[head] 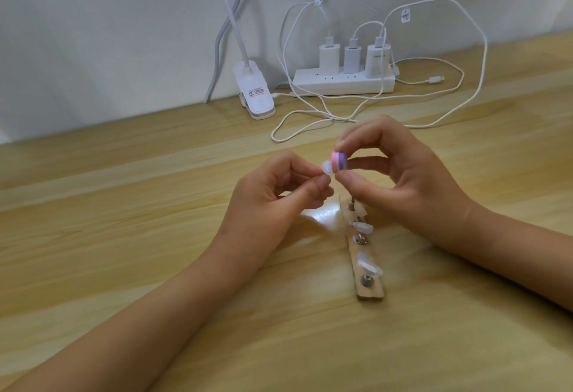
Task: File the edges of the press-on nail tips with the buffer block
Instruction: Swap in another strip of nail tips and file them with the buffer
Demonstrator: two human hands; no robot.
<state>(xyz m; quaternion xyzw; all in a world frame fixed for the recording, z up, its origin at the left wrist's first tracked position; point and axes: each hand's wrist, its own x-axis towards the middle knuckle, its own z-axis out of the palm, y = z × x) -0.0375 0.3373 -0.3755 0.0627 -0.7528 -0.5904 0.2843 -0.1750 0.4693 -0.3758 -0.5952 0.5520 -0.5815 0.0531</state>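
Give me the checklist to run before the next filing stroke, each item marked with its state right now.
1. Nail tip pinched firmly in the left hand: ok.
2. Buffer block held between thumb and fingers of the right hand: ok.
3. Block meets the tip: ok, its pink side sits against the tip.
4. Contact is on the tip's edge, not its face: cannot tell, too small.
5. Wooden strip lies flat on the table, below the right hand: ok.
6. Spare tips seated straight on the strip's studs: cannot tell, they are blurred.
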